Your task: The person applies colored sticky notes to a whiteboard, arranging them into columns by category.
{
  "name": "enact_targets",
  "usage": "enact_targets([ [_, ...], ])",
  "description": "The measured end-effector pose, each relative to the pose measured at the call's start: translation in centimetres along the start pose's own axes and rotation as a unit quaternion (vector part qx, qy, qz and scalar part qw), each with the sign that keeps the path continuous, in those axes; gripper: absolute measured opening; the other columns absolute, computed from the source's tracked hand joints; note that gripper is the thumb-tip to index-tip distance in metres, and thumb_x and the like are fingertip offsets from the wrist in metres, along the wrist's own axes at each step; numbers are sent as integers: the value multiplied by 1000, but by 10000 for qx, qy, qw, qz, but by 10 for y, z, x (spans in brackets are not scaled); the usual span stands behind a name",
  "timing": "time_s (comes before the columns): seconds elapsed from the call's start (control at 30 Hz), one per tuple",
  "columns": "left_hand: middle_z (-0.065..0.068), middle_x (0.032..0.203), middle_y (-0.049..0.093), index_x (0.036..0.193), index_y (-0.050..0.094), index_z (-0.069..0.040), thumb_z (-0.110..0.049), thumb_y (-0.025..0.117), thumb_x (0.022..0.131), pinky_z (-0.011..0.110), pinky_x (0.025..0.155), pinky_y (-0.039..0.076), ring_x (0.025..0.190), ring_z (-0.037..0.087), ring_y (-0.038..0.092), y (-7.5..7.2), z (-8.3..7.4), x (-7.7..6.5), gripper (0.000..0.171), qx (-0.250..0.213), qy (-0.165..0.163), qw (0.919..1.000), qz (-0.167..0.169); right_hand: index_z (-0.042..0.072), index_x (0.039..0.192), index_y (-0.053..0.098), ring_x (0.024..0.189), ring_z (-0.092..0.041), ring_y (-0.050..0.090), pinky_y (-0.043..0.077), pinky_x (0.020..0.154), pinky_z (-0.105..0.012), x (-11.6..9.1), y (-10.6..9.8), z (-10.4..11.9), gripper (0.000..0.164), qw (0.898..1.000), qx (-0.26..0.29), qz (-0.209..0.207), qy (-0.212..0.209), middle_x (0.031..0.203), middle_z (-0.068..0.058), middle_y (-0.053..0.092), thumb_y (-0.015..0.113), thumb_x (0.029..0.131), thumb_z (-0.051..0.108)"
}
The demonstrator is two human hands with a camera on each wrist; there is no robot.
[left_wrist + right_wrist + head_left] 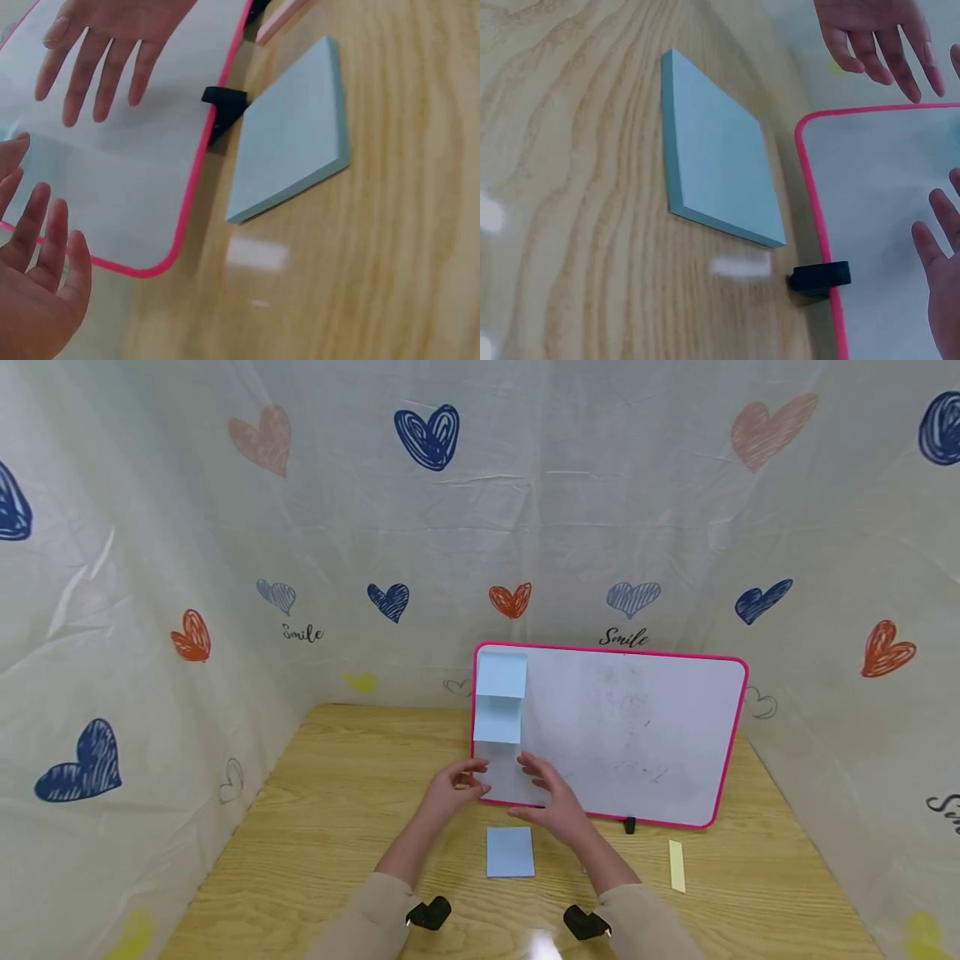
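A whiteboard (622, 735) with a pink rim leans upright at the back of the table. Two light blue sticky notes, an upper note (502, 675) and a lower note (498, 720), are stuck one below the other along its left side. My left hand (456, 783) is near the board's lower left edge, fingers spread and bent a little, holding nothing. Facing it, my right hand (553, 797) is also empty, its fingers spread in front of the board just below the notes. On the table below both hands lies a thick blue sticky note pad (510, 852).
Black stand feet (630, 825) support the board's lower edge. A pale yellow strip (677, 866) lies on the table at the right. A pink strip (279, 21) shows beyond the pad in the left wrist view. Behind hangs a curtain (570, 510) printed with hearts.
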State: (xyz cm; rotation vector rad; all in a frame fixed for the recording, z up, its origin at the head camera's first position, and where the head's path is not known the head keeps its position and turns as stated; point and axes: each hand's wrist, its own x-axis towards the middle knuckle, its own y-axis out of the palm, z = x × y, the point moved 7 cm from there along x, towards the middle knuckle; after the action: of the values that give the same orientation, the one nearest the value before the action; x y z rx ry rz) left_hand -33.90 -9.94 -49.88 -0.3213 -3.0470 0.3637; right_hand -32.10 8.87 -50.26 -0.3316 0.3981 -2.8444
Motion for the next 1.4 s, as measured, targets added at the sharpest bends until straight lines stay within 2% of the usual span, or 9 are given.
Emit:
enact_targets([
  [0.2,13,122,61,128,62,-8,-6,73,87,31,78,54,102,30,57,11,14,-17,43,-47,-168,9997,145,11,148,40,128,-32,46,36,104,-56,-18,6,-17,83,9994,276,16,186,143,-9,48,83,77,8],
  [0.37,15,123,61,127,62,-6,-6,73,86,41,88,50,105,34,54,17,23,-29,42,89,-36,9998,146,6,145,42,121,-35,50,39,99,-56,-35,13,-28,79,9995,120,79,292,137,-12,54,83,78,10],
  [0.47,15,122,61,126,63,-5,-8,75,85,46,90,45,106,34,52,21,29,-37,43,178,-14,9998,123,8,141,48,115,-33,53,43,96,-50,-43,15,-33,73,9994,-99,106,318,133,-11,57,83,77,13],
  [0.6,10,122,59,125,64,-10,-13,80,81,45,85,44,105,31,50,27,41,-46,46,504,-64,9987,104,13,136,55,102,-27,52,45,84,-38,-53,16,-43,67,9974,-226,181,662,119,-10,59,85,76,18],
  [0.7,7,125,56,126,63,-13,-16,83,79,45,88,45,108,29,50,33,50,-50,52,812,69,9963,288,12,134,57,101,-26,50,43,81,-35,-58,18,-49,67,9965,-198,240,771,117,-10,58,87,74,17],
  [0.87,9,135,52,132,58,-12,-23,89,71,53,103,36,124,33,44,43,58,-56,69,1595,474,9835,714,12,136,56,113,-28,51,43,89,-32,-63,22,-54,74,9970,-469,415,446,137,-8,51,89,70,21],
  [1.03,9,141,47,135,54,-14,-31,91,66,52,105,33,128,33,38,50,59,-60,80,2462,751,9624,866,11,136,55,116,-29,51,45,91,-33,-63,24,-55,76,9952,-821,522,141,141,-9,48,89,69,26],
  [1.1,7,141,47,135,54,-15,-31,91,66,48,104,35,126,30,39,51,59,-60,81,2595,800,9587,852,10,136,55,116,-30,51,45,93,-34,-62,24,-56,76,9946,-894,520,80,141,-10,49,89,69,25],
  [1.4,2,136,53,131,58,-17,-25,90,68,44,103,38,121,26,42,51,61,-59,71,2370,838,9652,715,9,137,54,111,-26,52,45,92,-35,-61,24,-58,80,9921,-1118,532,199,135,-9,52,90,67,27],
])
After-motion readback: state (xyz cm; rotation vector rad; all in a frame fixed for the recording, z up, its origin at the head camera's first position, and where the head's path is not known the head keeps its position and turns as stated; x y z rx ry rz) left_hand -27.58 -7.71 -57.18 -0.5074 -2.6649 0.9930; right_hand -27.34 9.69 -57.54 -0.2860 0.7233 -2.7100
